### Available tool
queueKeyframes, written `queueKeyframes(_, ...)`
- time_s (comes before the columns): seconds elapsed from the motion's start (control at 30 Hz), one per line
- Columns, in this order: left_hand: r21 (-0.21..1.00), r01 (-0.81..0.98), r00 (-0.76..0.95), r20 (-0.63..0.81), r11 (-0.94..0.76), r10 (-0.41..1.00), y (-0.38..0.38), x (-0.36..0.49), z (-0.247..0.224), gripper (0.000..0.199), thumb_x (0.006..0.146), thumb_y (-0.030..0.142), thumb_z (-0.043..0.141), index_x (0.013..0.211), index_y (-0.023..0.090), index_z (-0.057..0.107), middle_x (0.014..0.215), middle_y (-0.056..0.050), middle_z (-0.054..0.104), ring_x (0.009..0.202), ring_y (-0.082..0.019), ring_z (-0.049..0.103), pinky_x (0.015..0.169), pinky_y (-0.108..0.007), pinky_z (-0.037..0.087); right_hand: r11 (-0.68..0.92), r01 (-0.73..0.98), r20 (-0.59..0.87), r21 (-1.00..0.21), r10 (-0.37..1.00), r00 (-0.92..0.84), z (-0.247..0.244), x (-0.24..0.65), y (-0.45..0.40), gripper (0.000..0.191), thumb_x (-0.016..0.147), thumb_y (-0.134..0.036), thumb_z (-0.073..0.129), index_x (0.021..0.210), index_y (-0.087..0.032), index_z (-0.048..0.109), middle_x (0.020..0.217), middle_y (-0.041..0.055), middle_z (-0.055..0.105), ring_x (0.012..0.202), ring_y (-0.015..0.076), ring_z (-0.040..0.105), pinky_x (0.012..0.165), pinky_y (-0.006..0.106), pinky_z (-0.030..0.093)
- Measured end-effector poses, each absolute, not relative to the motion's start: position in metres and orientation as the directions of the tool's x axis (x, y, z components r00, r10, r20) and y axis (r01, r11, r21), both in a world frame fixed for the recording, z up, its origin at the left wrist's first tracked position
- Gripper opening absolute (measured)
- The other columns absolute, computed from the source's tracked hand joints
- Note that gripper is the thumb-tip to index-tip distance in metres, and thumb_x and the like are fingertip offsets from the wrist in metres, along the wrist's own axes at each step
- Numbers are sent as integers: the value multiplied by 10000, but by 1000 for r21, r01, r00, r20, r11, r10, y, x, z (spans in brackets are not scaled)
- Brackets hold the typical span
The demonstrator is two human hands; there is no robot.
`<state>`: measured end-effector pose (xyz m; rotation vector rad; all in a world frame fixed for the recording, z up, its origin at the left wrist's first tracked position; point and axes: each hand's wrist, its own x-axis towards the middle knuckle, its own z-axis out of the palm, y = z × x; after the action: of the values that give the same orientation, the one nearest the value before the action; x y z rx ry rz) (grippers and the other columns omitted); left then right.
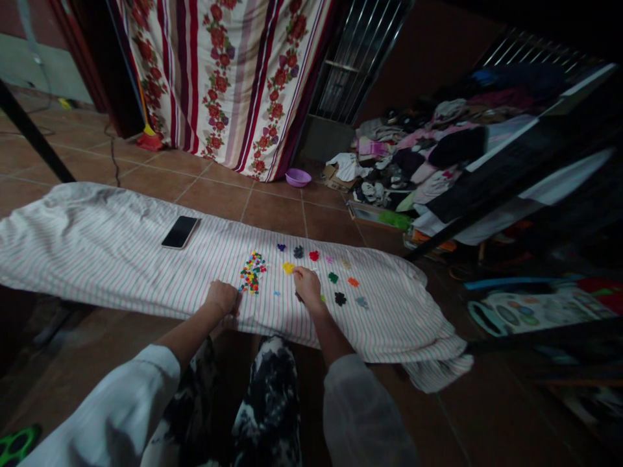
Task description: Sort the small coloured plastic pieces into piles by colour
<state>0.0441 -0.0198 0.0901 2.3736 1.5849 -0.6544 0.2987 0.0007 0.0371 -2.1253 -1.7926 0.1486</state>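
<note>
Home interior: floral curtain [219,84], tiled floor [272,204], heaped clothes [418,149], broom [149,137].

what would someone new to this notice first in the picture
Probably the large floral-and-striped curtain hanging at the back, the boldest pattern in view. Next, the small bright piles on the striped cloth: a multicoloured heap between the two hands, and single-colour clusters around and beyond the right hand. A big jumble of clothes also stands out at the upper right.
</note>
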Motion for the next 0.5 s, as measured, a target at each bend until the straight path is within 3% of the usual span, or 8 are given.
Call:
queueKeyframes(0.23, -65, 913, 331, -457, -402, 826, -22, 41, 89, 353, 726, 464, 722, 956, 198, 746, 1013, -179, 724, 1026, -297, 654, 871, -386, 464, 168, 905, 175, -392, 979, -106, 35, 248, -17, 225, 910, -184, 513, 972, -217, 726, 975, 37, 719, 958, 172, 590, 894, 279, 389)
queueKeyframes(0.5, -80, 922, 314, -416, -378, 853, -24, 40, 79, 429, 735, 494, 697, 1018, 174, 735, 1053, -213, 703, 1080, -329, 614, 885, -397, 439, 353, 883, 141, -309, 935, -324, 35, 188, -27, 214, 947, -255, 515, 1007, -248, 720, 965, 32, 691, 946, 186, 531, 862, 288, 383)
